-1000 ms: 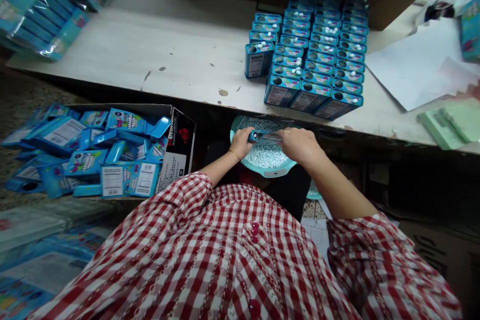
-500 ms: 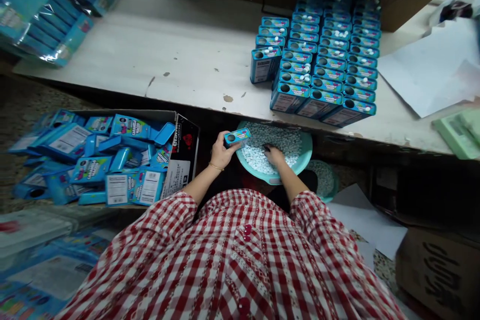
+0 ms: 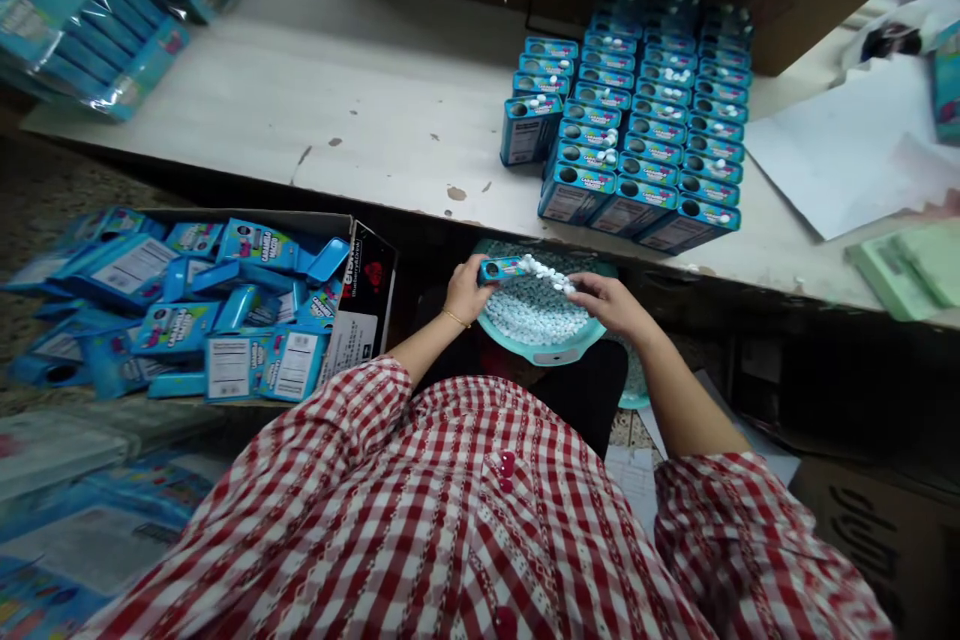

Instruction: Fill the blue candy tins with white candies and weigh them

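Note:
My left hand (image 3: 465,292) is closed around a blue candy tin (image 3: 495,270), its top with the dark round hole facing up. White candies (image 3: 551,274) form a streak from the tin's top to the fingertips of my right hand (image 3: 609,302). That hand pinches the near end of the streak; whether a scoop lies under the candies cannot be made out. Below both hands sits a turquoise basin (image 3: 559,356) filled with many small white candies, partly under the table edge.
Rows of upright blue tins (image 3: 585,195) stand on the white table (image 3: 390,110), some with candies on top. At left, a cardboard box (image 3: 367,290) holds jumbled blue tins. Wrapped packs (image 3: 90,30) lie at far left. Papers (image 3: 832,150) and a green block (image 3: 900,270) lie at right.
My right hand has come up out of the candies in the basin and moved right, with candies at its fingertips. My left hand has shifted right with the tin, over the basin.

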The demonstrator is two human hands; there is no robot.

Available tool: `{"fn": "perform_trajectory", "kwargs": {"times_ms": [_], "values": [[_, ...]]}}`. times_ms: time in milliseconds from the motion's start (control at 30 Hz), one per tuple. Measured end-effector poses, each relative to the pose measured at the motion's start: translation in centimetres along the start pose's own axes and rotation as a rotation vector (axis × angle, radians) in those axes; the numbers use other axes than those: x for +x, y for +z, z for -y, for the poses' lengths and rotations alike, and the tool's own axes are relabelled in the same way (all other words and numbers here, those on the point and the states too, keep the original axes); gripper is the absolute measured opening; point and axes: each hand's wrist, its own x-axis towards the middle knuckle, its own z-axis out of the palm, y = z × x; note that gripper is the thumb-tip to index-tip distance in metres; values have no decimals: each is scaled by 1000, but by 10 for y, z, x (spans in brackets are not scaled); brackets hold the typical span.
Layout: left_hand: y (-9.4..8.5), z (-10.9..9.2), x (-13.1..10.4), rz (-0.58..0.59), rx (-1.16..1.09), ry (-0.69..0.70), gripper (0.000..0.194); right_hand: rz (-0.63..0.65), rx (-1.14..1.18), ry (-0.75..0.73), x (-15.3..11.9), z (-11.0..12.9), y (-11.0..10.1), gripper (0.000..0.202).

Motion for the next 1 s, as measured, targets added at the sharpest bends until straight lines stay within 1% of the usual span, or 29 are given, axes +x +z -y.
{"fn": "perform_trajectory", "kwargs": {"times_ms": [100,167,233,333,467,533,600,733,800,867,900,967,1000], "values": [[12,-10,0,64,60,64,38,52,-350,-5,-1,37,-9,32],[16,-15,-2,86,90,107,38,91,-632,24,0,61,-8,30],[18,-16,-3,105,114,129,38,111,-858,53,0,83,-3,30],[19,-16,-5,120,139,124,39,99,-1044,13,0,105,8,29],[20,-12,-4,119,153,131,37,50,-1147,-110,-6,116,17,35],[22,-10,-3,117,133,134,37,20,-1175,-136,-10,116,16,36],[24,-10,-2,116,94,127,37,10,-1184,-128,-13,115,14,36],[28,-13,0,149,19,122,38,45,-1170,-69,-20,110,7,34],[27,-13,0,148,4,109,38,41,-1161,-68,-25,103,2,32],[21,-12,1,103,-10,69,39,-7,-1152,-56,-30,86,-4,31],[17,-11,1,70,-21,48,39,-37,-1143,-34,-32,74,-6,31],[6,-7,1,9,-55,19,39,-63,-1098,60,-30,42,-3,30],[1,-5,1,-17,-77,9,40,-43,-1057,115,-26,25,2,29]]}}
